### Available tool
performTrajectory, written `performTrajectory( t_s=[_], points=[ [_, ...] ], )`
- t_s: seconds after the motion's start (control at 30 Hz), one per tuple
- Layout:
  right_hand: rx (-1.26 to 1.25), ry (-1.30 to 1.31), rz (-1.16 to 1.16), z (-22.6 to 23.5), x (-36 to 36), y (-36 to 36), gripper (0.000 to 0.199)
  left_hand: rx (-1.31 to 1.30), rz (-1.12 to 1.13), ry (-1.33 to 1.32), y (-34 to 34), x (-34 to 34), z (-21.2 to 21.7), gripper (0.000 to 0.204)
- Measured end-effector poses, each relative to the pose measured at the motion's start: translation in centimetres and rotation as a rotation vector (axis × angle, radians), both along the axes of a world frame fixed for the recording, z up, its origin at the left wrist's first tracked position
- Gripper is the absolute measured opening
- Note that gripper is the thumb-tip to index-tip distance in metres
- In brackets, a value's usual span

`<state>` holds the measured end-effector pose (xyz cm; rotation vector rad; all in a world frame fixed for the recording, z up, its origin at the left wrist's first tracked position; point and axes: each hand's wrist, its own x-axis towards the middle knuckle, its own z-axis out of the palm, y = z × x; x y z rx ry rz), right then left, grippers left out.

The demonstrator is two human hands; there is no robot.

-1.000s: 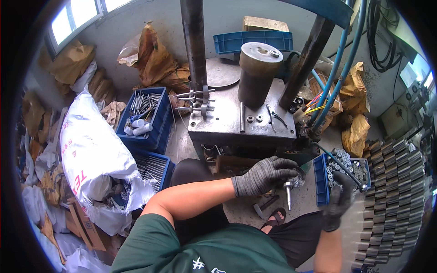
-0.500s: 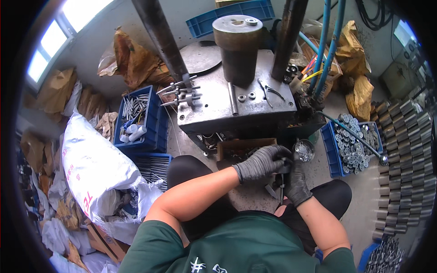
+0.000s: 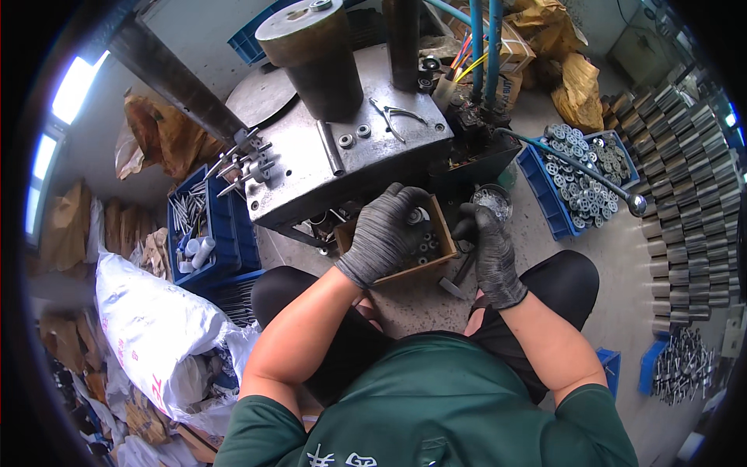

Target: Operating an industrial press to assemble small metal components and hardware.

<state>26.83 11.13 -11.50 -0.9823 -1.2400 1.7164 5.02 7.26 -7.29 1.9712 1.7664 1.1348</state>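
Observation:
My left hand, in a grey knit glove, is over a shallow brown box of small ring-shaped metal parts. Its fingers curl round a shiny ring-shaped part like a bearing. To the right of the box, my gloved right hand is closed with thumb and fingertips together; what it pinches, if anything, is hidden. Beneath that hand a hammer lies on the floor. A metal bowl of small shiny pieces sits just beyond the right hand.
Ahead stands a metal press table bearing a thick cylinder, a rod, two small rings and pliers. A blue crate of round metal parts is at right, beside stacked metal cylinders. A white sack is at left.
My hands, together round a slim shaft-like part before, are now apart. The left is over the box and the shaft-like part is out of sight. The whole view has shifted.

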Motion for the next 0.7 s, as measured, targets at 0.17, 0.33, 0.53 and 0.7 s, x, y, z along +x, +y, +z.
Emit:
performTrajectory(
  t_s=[0.17,0.33,0.53,0.7],
  points=[
    [0.296,0.0,-0.054,0.0,-0.4,-0.3,0.043,-0.117,0.009,-0.206,-0.2,1.4,1.4,0.04],
    [-0.11,0.057,0.031,1.1,-1.6,-1.1,0.038,-0.095,-0.125,-0.369,-1.3,1.6,0.8,0.038],
    [-0.321,0.365,0.243,1.6,-2.7,-1.4,0.04,-0.138,-0.165,-0.407,-1.5,0.4,-0.5,0.044],
    [-0.045,0.269,0.175,6.8,2.4,0.0,0.031,-0.178,-0.117,-0.591,0.3,-2.7,-3.8,0.036]
  ],
)
